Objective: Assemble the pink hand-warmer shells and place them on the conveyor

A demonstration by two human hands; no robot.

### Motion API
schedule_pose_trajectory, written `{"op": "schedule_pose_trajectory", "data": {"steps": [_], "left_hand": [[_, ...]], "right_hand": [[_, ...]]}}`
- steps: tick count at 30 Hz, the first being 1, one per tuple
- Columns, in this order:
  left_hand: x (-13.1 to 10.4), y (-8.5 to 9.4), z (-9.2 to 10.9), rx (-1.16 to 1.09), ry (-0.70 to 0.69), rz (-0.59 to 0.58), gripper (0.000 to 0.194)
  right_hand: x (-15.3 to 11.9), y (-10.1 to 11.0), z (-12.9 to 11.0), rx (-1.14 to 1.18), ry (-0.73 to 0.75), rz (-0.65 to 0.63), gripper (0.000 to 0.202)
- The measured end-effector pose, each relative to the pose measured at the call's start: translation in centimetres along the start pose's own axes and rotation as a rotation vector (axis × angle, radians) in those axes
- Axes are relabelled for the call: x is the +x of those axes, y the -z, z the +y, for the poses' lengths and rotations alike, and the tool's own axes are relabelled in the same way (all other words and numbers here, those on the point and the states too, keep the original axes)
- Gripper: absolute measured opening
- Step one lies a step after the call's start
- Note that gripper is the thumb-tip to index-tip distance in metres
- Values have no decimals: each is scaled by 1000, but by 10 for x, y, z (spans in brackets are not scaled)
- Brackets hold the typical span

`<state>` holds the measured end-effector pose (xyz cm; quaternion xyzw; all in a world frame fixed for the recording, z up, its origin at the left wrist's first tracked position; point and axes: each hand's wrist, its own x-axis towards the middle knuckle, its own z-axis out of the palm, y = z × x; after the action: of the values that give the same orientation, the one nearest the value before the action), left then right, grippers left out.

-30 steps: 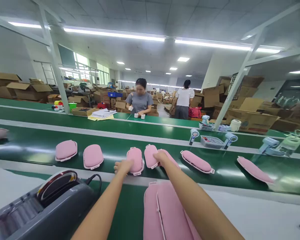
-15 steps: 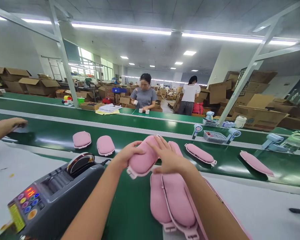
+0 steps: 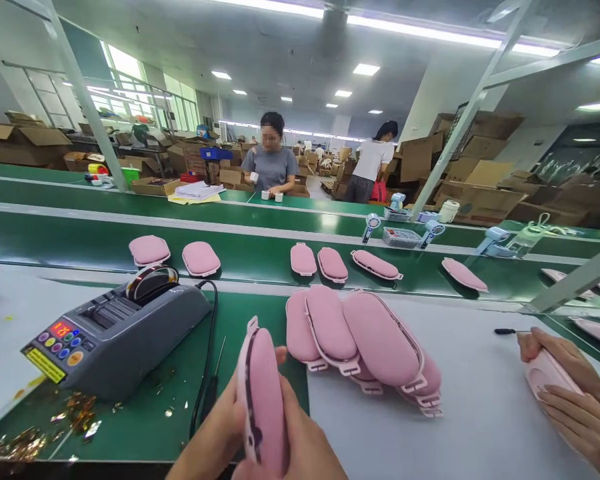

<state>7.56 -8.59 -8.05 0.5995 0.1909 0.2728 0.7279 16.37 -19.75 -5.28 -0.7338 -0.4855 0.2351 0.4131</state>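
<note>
A pink oblong padded shell (image 3: 270,393) with a slotted tab at its end is held upright, close to me, between both hands. Its dark seam faces left. My left hand (image 3: 225,423) is closed along the left side, and my right hand (image 3: 305,430) wraps the right side, with some fingers hidden behind it. Just beyond to the right lies a pile of similar pink shells (image 3: 380,340), overlapping on the white sheet and green surface. A thin screwdriver-like tool (image 3: 213,383) lies to the left of my hands.
A grey tape dispenser (image 3: 135,333) with a lit red display stands left, near scraps of shiny film (image 3: 75,413). More pink shells (image 3: 303,259) lie along the green conveyor (image 3: 250,257). At right, a co-worker's hands (image 3: 570,380) hold a pink piece. Other people stand beyond the conveyor.
The held shell has come down and toward me from above the conveyor and is now turned upright. Two shells now show on the belt beyond the pile. The co-worker's hands have come into view.
</note>
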Motion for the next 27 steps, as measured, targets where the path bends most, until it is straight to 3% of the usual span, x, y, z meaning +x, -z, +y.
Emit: {"op": "schedule_pose_trajectory", "data": {"steps": [4,6,8,11,14,18,24,27], "left_hand": [[11,-8,-14,-456,326,-61,66],[16,-9,-14,-560,459,-48,58],[20,-9,-14,-601,517,-1,52],[23,-7,-14,-599,546,53,44],[25,-7,-12,-597,572,59,39],[27,-8,-8,-581,578,20,43],[25,-7,-10,-555,535,6,51],[23,-7,-13,-529,507,5,52]], "right_hand": [[-2,20,8,157,-148,-194,36],[-2,29,24,108,-187,-141,44],[-2,33,47,-10,-172,21,45],[-9,30,78,-263,7,272,45],[-18,28,87,-485,241,397,44],[-21,31,76,-641,402,277,39],[-5,36,62,-681,440,144,20],[6,38,52,-640,494,143,13]]}}
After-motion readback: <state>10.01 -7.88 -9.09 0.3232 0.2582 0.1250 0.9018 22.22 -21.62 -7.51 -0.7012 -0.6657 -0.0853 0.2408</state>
